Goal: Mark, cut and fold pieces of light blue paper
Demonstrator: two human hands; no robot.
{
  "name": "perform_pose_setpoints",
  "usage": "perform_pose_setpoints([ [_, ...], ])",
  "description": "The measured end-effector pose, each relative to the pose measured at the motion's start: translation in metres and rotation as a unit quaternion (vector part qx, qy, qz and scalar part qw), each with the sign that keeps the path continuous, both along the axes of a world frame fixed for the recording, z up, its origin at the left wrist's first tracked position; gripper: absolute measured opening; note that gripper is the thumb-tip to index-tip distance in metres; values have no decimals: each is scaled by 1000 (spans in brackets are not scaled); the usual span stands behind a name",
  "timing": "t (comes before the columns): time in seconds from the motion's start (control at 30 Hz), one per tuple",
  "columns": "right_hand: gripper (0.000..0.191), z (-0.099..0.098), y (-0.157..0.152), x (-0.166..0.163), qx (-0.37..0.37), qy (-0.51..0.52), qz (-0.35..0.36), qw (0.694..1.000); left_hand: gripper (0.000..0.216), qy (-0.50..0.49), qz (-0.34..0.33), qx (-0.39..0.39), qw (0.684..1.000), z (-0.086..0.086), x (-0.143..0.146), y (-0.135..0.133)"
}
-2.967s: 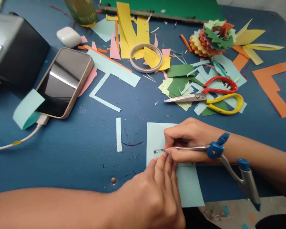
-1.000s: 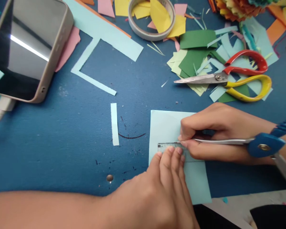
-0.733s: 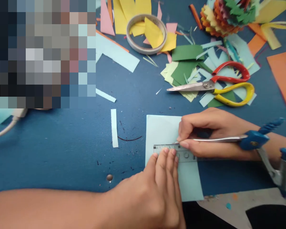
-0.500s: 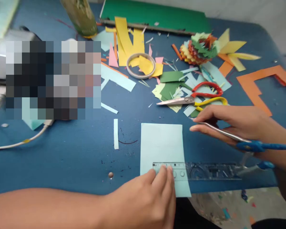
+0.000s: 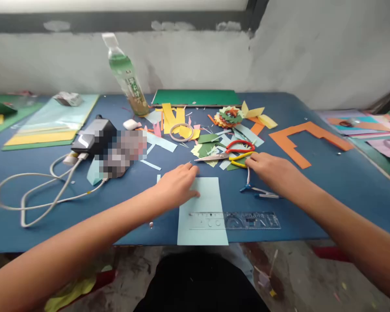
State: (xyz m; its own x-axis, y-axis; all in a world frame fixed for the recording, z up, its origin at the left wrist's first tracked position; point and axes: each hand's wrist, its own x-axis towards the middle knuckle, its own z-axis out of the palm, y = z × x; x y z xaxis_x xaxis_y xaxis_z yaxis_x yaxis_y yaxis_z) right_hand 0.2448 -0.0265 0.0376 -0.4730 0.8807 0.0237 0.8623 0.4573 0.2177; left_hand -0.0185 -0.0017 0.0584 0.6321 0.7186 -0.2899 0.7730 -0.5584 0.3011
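Observation:
A light blue sheet of paper (image 5: pixel 204 216) lies at the table's near edge. A clear plastic ruler (image 5: pixel 243 220) lies across its lower part, untouched. My left hand (image 5: pixel 177 184) rests palm down on the sheet's upper left corner, fingers stretched out, open. My right hand (image 5: pixel 269 170) hovers palm down to the right of the sheet with fingers loosely bent. Its fingertips are at the yellow handle of the scissors (image 5: pixel 229 155). The blue-hinged compass (image 5: pixel 256 190) lies flat on the table just under that hand, out of its grip.
Paper scraps, a tape roll (image 5: pixel 181 132), a folded paper flower (image 5: pixel 228 117) and an orange cut-out frame (image 5: pixel 299 138) cover the blue table (image 5: pixel 344 186). A green bottle (image 5: pixel 126 78), power bank (image 5: pixel 92 134) and looped white cable (image 5: pixel 35 195) sit left. Coloured sheets lie at both ends.
The view lifted and pulled back. My right hand laid the compass on the table and moved up to the scissors. My left hand left the ruler and slid to the sheet's upper corner.

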Motion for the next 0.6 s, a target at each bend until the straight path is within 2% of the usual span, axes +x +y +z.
perform_pose_setpoints([
  [0.1, 29, -2, -10, -1, 10, 64, -22, 998, 39, 10, -2, -42, 999, 3, 12, 16],
  [0.2, 22, -1, -28, 0, 29, 107, -22, 994, 22, 14, 9, -91, 996, 7, 16, 27],
  [0.37, 24, -2, -58, -4, 48, 231, -17, 972, 22, -65, 57, -148, 985, 27, -4, 23],
  [0.43, 30, -6, -64, -9, 4, 318, -14, 948, 19, -118, 86, -164, 976, 40, -18, 17],
  [0.5, 39, -11, -65, -15, -58, 380, -8, 923, 25, -180, 115, -175, 961, 51, -31, 10],
  [0.6, 34, -18, -59, -24, -102, 409, 3, 907, 37, -275, 153, -180, 932, 60, -43, 0],
])
